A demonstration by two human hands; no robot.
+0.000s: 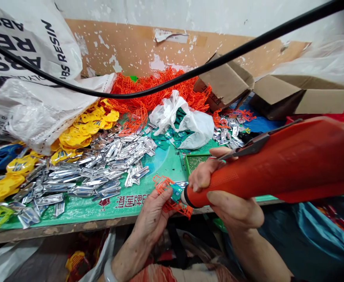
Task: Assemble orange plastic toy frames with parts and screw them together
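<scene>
My left hand is closed on an orange plastic lattice frame with a small teal piece on it, just past the table's front edge. A shiny silver strip shows behind the teal piece. In my right hand is a large red electric screwdriver, lying nearly level, with fingers wrapped around its front end. Its dark-ringed nose is against the teal piece; the bit itself is hidden. A grey metal lever runs along the tool's upper side.
Silver metallic parts and yellow pieces cover the table's left. Orange frames are heaped behind a white bag of teal pieces. Cardboard boxes stand at back right. A black cable crosses the view above a green basket.
</scene>
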